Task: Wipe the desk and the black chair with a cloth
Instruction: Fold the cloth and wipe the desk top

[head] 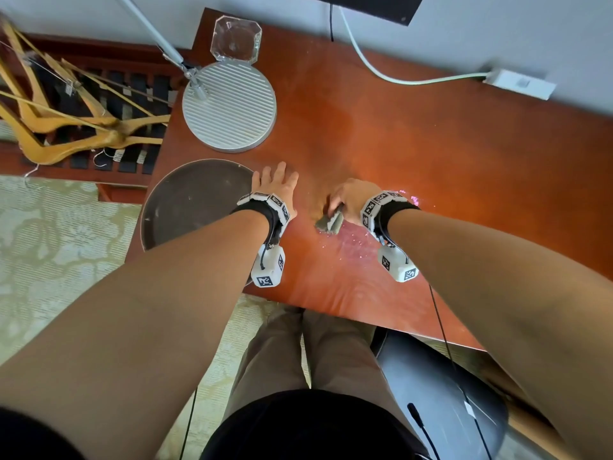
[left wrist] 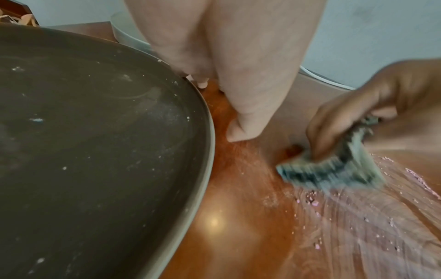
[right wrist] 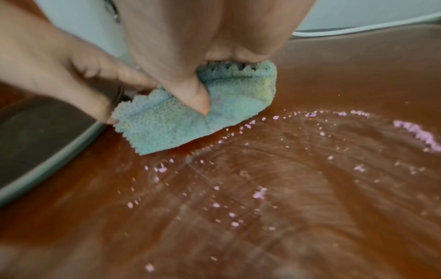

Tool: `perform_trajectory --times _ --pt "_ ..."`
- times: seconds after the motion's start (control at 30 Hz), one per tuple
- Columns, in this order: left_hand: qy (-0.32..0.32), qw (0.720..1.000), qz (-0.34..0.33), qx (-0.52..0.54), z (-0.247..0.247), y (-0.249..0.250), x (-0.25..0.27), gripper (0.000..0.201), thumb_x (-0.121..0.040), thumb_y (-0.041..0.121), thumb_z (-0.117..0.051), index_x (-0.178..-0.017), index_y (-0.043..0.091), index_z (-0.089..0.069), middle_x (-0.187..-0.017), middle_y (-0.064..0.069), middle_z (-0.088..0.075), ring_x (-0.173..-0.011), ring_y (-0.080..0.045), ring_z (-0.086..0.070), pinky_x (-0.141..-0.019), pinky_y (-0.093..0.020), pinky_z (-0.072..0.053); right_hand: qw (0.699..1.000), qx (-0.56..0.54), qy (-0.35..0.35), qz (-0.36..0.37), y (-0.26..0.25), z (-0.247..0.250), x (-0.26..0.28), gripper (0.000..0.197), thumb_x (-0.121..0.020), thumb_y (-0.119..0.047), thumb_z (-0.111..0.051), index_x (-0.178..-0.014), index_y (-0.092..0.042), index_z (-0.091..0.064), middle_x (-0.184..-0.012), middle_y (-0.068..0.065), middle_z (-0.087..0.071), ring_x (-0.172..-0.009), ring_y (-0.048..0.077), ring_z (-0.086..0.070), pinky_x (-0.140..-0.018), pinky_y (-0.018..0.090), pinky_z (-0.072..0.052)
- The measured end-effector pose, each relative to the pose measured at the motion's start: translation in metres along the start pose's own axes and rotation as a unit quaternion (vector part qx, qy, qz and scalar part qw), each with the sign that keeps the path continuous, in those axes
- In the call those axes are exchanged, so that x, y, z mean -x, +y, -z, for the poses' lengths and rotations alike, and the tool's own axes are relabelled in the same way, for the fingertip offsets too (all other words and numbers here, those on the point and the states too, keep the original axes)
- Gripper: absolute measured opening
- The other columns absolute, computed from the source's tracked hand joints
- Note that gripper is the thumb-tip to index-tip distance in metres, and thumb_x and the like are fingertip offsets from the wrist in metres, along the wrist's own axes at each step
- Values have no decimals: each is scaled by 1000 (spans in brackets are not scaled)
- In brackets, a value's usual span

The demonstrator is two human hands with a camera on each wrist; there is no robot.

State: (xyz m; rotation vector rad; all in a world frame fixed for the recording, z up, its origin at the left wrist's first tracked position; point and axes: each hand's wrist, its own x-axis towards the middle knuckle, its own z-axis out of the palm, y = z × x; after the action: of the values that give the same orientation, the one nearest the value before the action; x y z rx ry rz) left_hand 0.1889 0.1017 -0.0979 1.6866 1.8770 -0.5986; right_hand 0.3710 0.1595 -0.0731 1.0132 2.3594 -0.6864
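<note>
Here the round dark tray (head: 185,207) sits at the tabletop's (head: 431,167) left edge; the left hand (head: 277,182) rests flat beside it, fingers relaxed; right of that, the right hand (head: 353,200) grips the folded green cloth (right wrist: 190,117), pressed to the tabletop among pink crumbs (right wrist: 415,132).

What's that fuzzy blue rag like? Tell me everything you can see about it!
The cloth is small, pale blue-green and fluffy like terry, with a scalloped stitched edge. It is folded over and bunched, and it looks a little stained. The right hand grips it, thumb pressed on top, pushing it down flat against the reddish wooden desk. Pink crumbs lie scattered on the desk just beside it. The left hand rests close by; whether it touches the cloth is unclear.
</note>
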Motion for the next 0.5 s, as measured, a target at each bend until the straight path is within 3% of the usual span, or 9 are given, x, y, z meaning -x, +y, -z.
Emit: perform_trajectory --times 0.1,0.2,0.37,0.5 --pt "13 1000 2 -4 -5 -2 3 81 -91 21 -56 -157 20 -10 -165 -7 4 -150 -35 -3 -122 -51 -4 996 -43 71 -36 -6 4 -5 35 -90 -2 -51 -98 -28 -73 -102 -8 -62 -94 16 -57 -85 37 -53" --pt "16 1000 6 -5 -7 -7 7 83 -87 10 -54 -157 13 -9 -165 -7 4 -151 -30 -1 -122 -51 -3 992 -39 114 -42 -15 -1 -16 40 -90 2 -46 -108 -25 -68 -108 -6 -59 -103 19 -52 -89 38 -50" --pt "0 1000 -10 -6 -7 -12 6 85 -89 12 -57 -157 11 -7 -165 -8 7 -151 -28 1 -121 -54 -3 999 11 42 -7 -36 -15 -29 56 -89 -1 -50 -129 -40 -56 -127 -11 -50 -116 21 -45 -93 36 -47" --pt "-14 1000 -8 -9 -5 -10 4 86 -88 11 -56 -157 11 -6 -165 -8 8 -151 -28 1 -121 -54 -3 995 72 13 68 -39 -21 -21 54 -90 -6 -58 -130 -41 -55 -128 -14 -50 -115 18 -46 -89 33 -49"
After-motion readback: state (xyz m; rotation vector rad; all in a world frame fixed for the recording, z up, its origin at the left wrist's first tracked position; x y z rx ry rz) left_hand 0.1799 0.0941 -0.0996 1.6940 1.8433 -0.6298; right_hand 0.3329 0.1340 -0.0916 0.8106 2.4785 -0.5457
